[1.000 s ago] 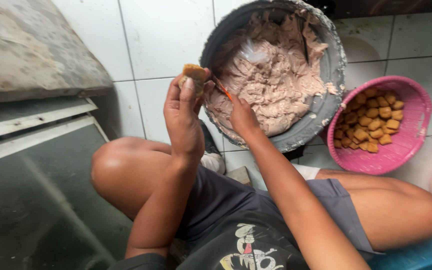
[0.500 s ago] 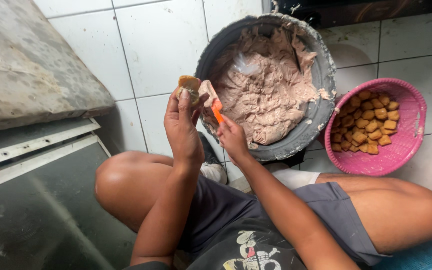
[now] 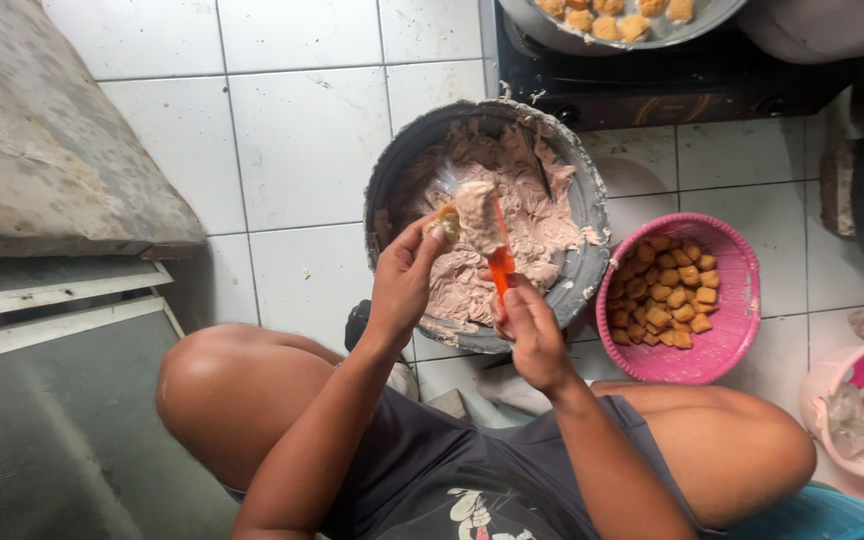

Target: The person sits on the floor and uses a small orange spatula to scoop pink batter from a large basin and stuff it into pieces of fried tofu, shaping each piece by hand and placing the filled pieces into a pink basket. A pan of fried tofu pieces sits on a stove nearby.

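A small golden tofu puff (image 3: 444, 220) was pinched in the fingertips of the left hand (image 3: 404, 285), raised over the big grey basin (image 3: 580, 215) of pinkish paste (image 3: 542, 225). The right hand (image 3: 535, 335) was clenched on the orange handle of a spoon (image 3: 501, 268), whose tip carried a lump of paste (image 3: 476, 215) pressed against the puff. The puff was judged light and spongy, easily crushed, so it was best held by its sides with a gentle pinch; the paste looked soft and sticky (likely to cling to fingers and make the grip slippery). Just right of the basin, on the tiled floor (image 3: 302, 150), a pink basket (image 3: 737, 275) of more puffs was seen, and a pan (image 3: 632, 25) of golden pieces at the top edge.
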A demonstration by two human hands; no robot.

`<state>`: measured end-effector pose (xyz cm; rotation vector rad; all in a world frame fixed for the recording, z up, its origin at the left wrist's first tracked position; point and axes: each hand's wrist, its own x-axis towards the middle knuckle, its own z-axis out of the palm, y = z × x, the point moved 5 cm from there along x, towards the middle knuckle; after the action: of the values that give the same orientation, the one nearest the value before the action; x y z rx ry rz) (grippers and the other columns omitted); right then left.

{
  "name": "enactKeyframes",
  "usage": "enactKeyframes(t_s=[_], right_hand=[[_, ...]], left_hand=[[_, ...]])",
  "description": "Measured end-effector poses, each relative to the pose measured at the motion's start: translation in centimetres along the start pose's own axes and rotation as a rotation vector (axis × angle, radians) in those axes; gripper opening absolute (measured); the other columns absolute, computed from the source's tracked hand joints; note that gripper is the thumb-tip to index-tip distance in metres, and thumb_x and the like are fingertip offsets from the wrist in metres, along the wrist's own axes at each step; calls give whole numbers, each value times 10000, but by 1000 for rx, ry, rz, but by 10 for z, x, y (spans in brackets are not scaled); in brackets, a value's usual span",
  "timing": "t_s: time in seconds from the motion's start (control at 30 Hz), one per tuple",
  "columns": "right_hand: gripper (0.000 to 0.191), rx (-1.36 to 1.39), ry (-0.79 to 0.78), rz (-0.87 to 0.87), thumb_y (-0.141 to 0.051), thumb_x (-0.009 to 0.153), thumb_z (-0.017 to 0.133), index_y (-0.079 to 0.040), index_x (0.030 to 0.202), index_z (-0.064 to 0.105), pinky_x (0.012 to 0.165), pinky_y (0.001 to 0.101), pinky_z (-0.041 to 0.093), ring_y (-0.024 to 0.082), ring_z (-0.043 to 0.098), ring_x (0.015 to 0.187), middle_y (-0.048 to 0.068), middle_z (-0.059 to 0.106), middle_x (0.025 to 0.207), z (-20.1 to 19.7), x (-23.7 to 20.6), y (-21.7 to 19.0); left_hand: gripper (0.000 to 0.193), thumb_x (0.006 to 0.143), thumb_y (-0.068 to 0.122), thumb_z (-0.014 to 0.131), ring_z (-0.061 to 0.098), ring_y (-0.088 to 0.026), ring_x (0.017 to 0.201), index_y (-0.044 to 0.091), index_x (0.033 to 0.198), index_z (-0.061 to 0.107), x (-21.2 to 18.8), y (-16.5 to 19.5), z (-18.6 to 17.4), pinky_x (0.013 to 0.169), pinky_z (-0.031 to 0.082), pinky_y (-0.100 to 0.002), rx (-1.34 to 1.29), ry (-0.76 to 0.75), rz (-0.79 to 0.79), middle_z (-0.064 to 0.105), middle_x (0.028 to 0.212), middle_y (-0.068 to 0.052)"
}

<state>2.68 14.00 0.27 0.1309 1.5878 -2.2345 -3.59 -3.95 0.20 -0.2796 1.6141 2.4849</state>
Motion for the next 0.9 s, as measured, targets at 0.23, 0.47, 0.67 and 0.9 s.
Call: enactKeyframes(t_s=[0.23,0.47,0.67,0.9], right_hand=[[352,-820,238,-267,-185,1093,517,-5,1391,571,769,259,472,132,559,839,45,570,993,2,-4,-16],[348,-948,293,-443,-173,1061,613,-36,1381,621,756,281,462,170,528,860,66,536,1006,-27,-25,-42],[341,-924,336,-395,-173,1091,573,-60,1408,627,722,266,432,149,486,805,49,524,959,-21,-20,-46],[326,-992,321,-481,-183,1069,617,-43,1361,657,736,294,456,174,517,818,77,543,954,-8,-15,-60]], left_hand=[[410,1093,209,552,611,-70,1117,-39,1413,612,-7,-3,11,1009,482,-251,81,-156,-2,711,1231,-47],[422,1074,201,562,616,-71,1096,-30,1426,591,-9,2,5,961,485,-250,-45,-131,-53,700,1217,-39],[449,1084,149,554,605,-119,1230,-49,1485,514,-16,8,16,1097,469,-274,-70,-280,22,663,1341,-84],[533,986,77,639,599,-138,1287,-29,1489,498,-16,11,13,1104,470,-296,1,-323,4,630,1392,-79]])
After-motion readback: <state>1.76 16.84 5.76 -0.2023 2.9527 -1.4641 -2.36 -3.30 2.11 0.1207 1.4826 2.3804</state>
